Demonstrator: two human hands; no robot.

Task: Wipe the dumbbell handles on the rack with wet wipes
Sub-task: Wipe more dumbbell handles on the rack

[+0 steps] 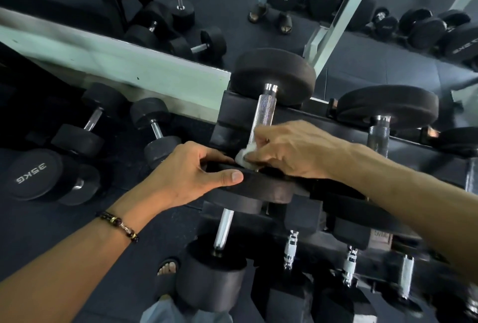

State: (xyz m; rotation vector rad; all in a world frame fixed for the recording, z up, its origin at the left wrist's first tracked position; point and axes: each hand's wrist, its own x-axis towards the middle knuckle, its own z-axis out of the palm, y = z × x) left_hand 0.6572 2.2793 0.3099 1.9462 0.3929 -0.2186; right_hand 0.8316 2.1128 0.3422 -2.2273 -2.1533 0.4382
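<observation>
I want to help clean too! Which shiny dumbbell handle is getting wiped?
The knurled silver handle on the top rack, where the right hand presses a white wet wipe. Other handles are untouched.

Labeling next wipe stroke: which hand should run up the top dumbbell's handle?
Right hand: it already pinches the wet wipe against the knurled handle. Left hand grips the near weight head.

I count two hands (191,172), one wet wipe (245,154), one beaded bracelet (119,224), and four dumbbells on the floor (77,146).
</observation>
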